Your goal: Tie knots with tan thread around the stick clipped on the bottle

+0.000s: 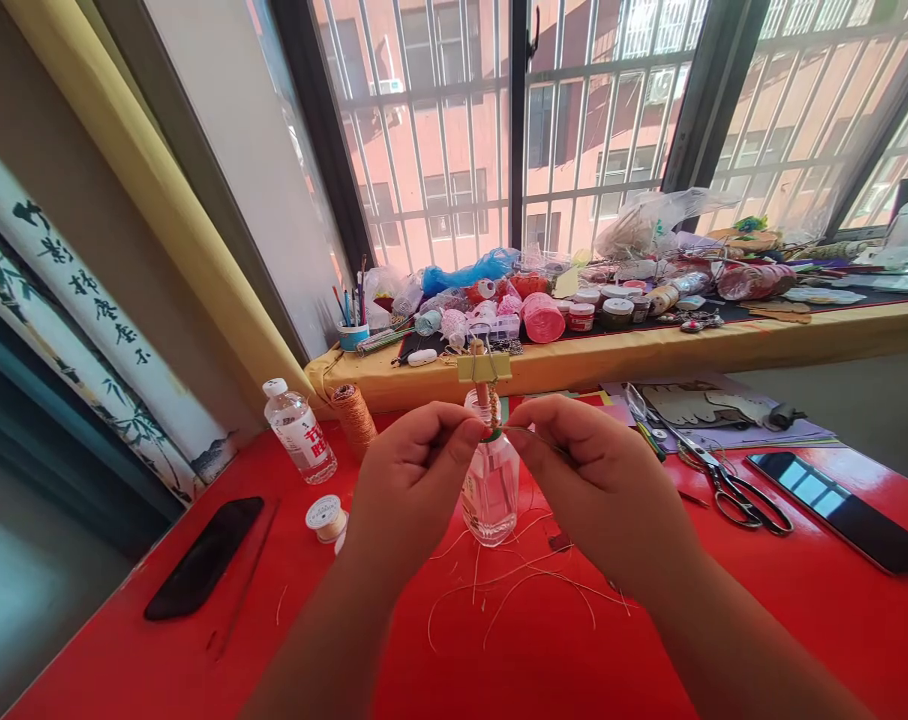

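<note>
A clear glass bottle [493,495] stands upright on the red table, with a wooden stick [482,388] rising from its mouth. On the stick sits a yellow binder clip [484,368]. A short knotted cord [494,405] hangs below the clip, in front of the bottle's neck. My left hand [422,475] is closed, thumb and forefinger pinched at the cord's lower end, left of a small green part [491,435]. Thumb and forefinger of my right hand [600,480] pinch a thin cord strand [533,432] on the other side. The fingertips partly hide the strands.
Loose cord ends [529,575] lie before the bottle. Left are a water bottle [300,435], an orange thread cone [354,418], a white spool [326,518] and a black phone-like object [205,557]. Right are scissors [731,490] and a phone [836,505]. Craft supplies crowd the sill [649,340].
</note>
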